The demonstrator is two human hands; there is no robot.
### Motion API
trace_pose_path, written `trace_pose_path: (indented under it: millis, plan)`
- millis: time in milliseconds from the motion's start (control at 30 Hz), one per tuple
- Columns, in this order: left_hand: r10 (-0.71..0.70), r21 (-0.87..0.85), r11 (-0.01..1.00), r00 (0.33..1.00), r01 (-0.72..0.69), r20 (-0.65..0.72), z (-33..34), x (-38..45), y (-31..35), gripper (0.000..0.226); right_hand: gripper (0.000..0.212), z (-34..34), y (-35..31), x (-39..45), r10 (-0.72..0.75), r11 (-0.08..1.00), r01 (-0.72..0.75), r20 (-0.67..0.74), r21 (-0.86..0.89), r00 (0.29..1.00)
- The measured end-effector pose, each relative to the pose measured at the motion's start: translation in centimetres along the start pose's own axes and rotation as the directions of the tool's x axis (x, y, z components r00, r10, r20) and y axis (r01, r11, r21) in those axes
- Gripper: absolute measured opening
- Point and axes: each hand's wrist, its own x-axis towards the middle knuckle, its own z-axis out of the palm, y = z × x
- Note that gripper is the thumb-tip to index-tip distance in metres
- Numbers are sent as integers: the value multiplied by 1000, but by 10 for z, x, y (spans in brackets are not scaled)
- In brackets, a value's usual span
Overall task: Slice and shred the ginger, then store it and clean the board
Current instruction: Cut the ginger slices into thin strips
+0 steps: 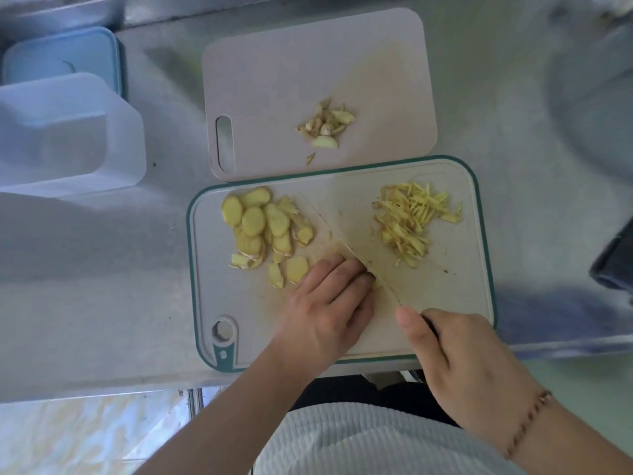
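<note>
Pale yellow ginger on a teal-rimmed board, steel-grey counter

Near cutting board (455,296) is off-white w/ teal edge & teal handle tab; ginger slices (263,231) pale yellow w/ tan rims, shreds (411,217) brighter yellow w/ brownish bits. Far board (308,70) plain pinkish-beige, faint yellow stain at right, scraps (325,126) beige-yellow. Containers: one w/ light blue lid (61,56), one translucent white (68,132). Counter (102,286) silver-grey. Bracelet (527,423) reddish-brown beads; shirt (359,443) white, fine ribbed stripes
</note>
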Motion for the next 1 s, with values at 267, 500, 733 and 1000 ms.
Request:
trace_pose_path:
  millis: [267,500,733,1000]
  plan:
    - [13,-5,1000,1000,-13,-1,1,0,0,14,60,1,4,-3,31,999,-31,10,28,999]
    - [20,-18,1000,1000,-20,-5,-1,-1,0,15,62,5,4,11,-7,999,6,-32,-48,999]
    - [26,-12,1000,1000,-26,0,-2,-2,-2,14,60,0,2,-6,4,1000,-4,11,18,1000]
    - [20,3,1000,1000,-20,-2,0,-1,-2,13,61,8,4,21,-7,1000,5,-53,-27,999]
